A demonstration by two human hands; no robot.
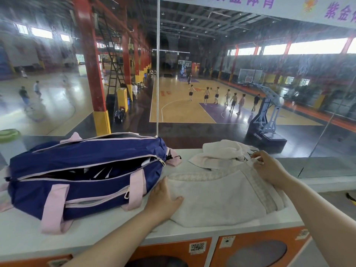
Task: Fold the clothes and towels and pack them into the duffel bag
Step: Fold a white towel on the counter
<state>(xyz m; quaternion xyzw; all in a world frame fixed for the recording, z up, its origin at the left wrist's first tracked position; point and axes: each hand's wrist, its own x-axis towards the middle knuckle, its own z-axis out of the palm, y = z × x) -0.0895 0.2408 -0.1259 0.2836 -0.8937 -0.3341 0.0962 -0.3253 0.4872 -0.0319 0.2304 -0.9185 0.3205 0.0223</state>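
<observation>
The left hand [163, 197] lies flat, fingers spread, on the towel [221, 201]. The right hand [267, 168] pinches its far edge. The bag [82, 182] sits open alongside.

White counter [192, 231] at a glass window [212, 74], basketball court [183, 110] below (players scattered), red pillars [87, 60]

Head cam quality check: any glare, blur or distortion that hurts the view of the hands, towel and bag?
Head view: wide-angle bending curves the shelf edge and pillars; the glass shows smeary reflections, worst upper left; high windows blow out white. The left hand, right hand, pale towel and navy duffel bag are sharp and evenly lit, with soft shadows only.
</observation>
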